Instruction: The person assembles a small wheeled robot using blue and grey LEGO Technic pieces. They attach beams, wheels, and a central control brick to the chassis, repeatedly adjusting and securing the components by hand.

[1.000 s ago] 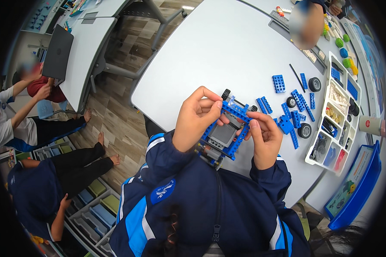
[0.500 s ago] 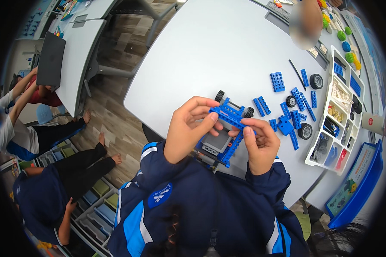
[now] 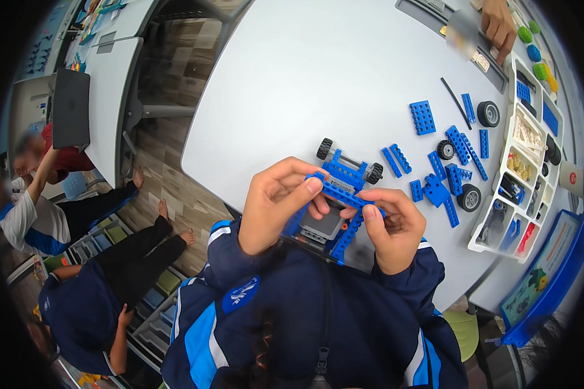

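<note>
A blue toy-brick beam point(image 3: 344, 196) lies crosswise between my two hands, each pinching one end. My left hand point(image 3: 276, 207) is closed on its left end, thumb on top. On the right end, the thumb and fingers of my right hand point(image 3: 392, 227) are closed. Directly beneath is a blue toy-brick vehicle point(image 3: 347, 174) with a grey box point(image 3: 321, 225) in its frame. Two black tyres point(image 3: 324, 148) stick out at its far end. My fingers partly hide the frame, and whether the beam touches it I cannot tell.
Loose blue beams and plates point(image 3: 422, 117), a black rod point(image 3: 456, 102) and several wheels point(image 3: 488, 114) lie to the right. Beyond them stands a white sorting tray point(image 3: 477, 236) beside a blue bin point(image 3: 545, 305). Another person's hand point(image 3: 498, 29) reaches in at the upper right.
The beam has turned from slanting to nearly level, and more of the vehicle's far end shows beyond it. Another person's hand has come closer to the tray's far end.
</note>
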The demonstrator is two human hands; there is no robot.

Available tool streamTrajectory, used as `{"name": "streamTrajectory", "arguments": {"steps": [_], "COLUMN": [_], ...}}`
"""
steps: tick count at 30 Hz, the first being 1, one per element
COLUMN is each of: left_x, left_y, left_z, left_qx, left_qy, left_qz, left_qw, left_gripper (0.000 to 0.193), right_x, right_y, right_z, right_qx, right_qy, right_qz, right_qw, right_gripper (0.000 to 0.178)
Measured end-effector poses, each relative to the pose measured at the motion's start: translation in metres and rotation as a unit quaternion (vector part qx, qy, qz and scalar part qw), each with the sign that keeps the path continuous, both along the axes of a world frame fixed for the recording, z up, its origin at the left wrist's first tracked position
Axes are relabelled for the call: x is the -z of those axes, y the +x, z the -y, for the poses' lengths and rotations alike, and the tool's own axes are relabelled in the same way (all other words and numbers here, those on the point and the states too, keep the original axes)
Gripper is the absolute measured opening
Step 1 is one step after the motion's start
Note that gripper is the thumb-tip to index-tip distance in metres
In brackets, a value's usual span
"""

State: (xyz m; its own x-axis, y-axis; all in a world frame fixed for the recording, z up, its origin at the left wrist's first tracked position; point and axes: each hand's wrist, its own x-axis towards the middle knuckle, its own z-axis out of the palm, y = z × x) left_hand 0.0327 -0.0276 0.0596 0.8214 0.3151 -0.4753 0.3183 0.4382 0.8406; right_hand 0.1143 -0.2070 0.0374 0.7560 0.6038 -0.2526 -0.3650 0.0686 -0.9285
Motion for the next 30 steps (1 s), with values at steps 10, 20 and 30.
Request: {"name": "streamTrajectory", "arguments": {"steps": [10,20,30], "left_x": [0.001,0.002,-0.003], "left_y": [0.001,-0.003,0.000], "left_z": [0.001,0.002,-0.003], "left_qx": [-0.007,-0.014,0.015], "left_qy": [0.012,0.037,0.033], "left_qz": [0.005,0.015,-0.004], "left_qw": [1.000,0.999,0.999], "left_gripper": [0.020,0.021,0.018], "right_x": [-0.007,-0.013,-0.008], "right_y": [0.003,0.013,0.014], "right_z": [0.002,0.006,0.012], "right_qx": [-0.013,-0.061,-0.081], "right_qy": [-0.025,0.008,0.016], "right_qz": [-0.037,-0.087,-0.081], "right_qw": [0.999,0.994,0.993], "right_gripper": [0.024,0.033,0.030]}}
